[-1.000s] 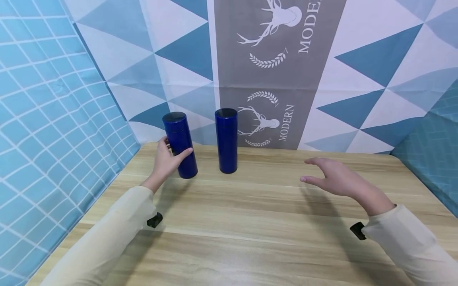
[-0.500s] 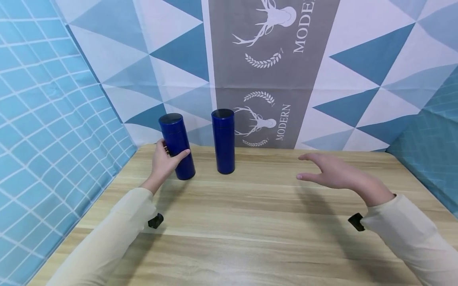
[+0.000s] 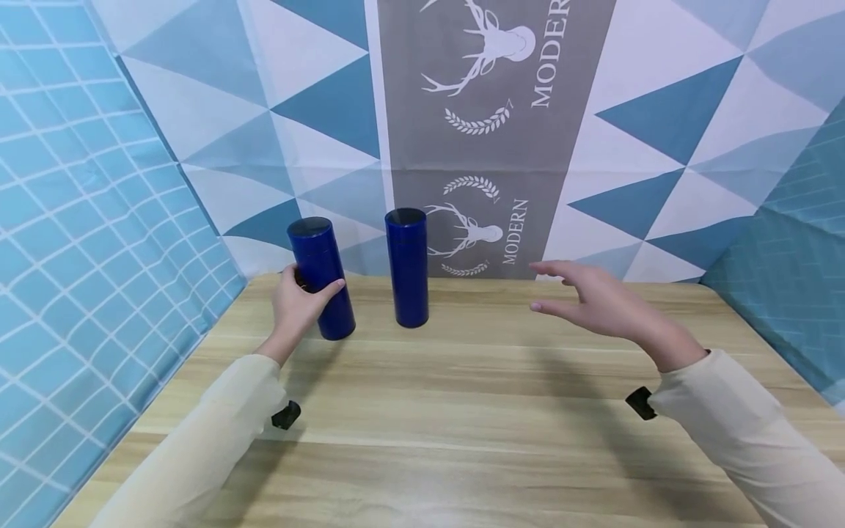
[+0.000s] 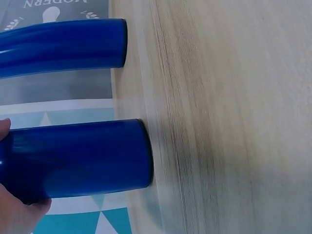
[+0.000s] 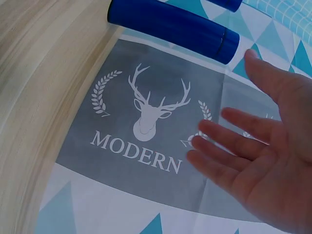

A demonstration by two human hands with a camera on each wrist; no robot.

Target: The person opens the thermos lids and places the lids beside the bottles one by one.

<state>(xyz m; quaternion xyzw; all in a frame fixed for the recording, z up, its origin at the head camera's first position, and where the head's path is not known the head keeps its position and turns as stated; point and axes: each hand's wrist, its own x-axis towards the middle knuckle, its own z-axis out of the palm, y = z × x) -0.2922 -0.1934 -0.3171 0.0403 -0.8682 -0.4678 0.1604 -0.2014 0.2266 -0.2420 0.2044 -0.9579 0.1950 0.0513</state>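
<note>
At the far left, the left grip is clamped on the left bottle at about mid-height: its thumb lies across the near side, and the other fingers wrap behind, mostly hidden. The step in hand looks to be handling this bottle, by picking it up or setting it down. It stands near the back edge of the surface, leaning a little to the left in the head view; whether its base touches the wood I cannot tell. The next move seems to call for a firm hold if the bottle is to travel, or for levelling the base before letting go.

Next comes the right bottle, upright on the surface, apart from its twin, with neither grip touching it.

Farthest right, the right grip hangs above the surface holding nothing, thumb and fingers well apart, its palm side towards the bottles.
</note>
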